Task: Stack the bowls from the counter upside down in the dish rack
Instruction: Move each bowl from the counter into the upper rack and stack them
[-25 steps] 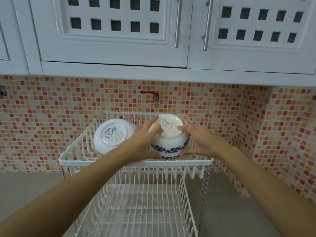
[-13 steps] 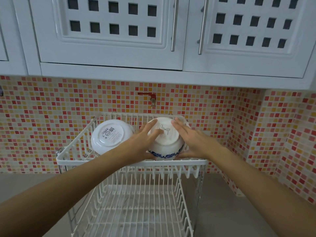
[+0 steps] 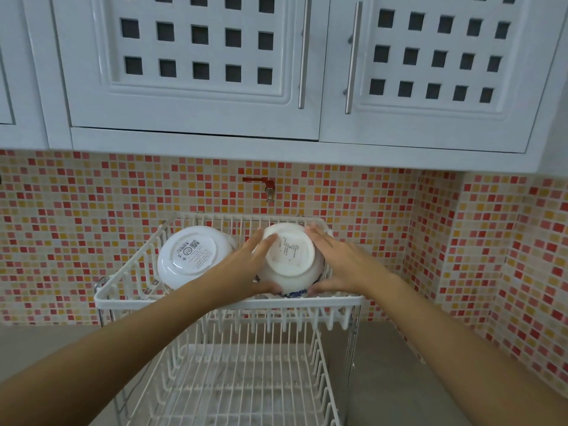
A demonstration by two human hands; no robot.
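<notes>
A white two-tier wire dish rack [image 3: 227, 302] stands against the tiled wall. In its upper tier, on the right, a white bowl with a blue pattern near its rim [image 3: 290, 261] sits upside down, its base tilted toward me. My left hand [image 3: 246, 265] grips its left side and my right hand [image 3: 341, 265] grips its right side. To the left in the same tier a plain white bowl [image 3: 190, 256] rests upside down, tilted, with a label on its base.
The rack's lower tier [image 3: 239, 388] holds nothing. White wall cabinets [image 3: 196, 72] hang low above the rack. A red tap [image 3: 264, 186] juts from the mosaic wall behind. Grey counter [image 3: 387, 379] lies around the rack, with a tiled corner wall on the right.
Both hands have lowered the blue-patterned bowl deeper into the upper tier, so most of its blue band now sits below the rack's front rail. The plain bowl has not moved.
</notes>
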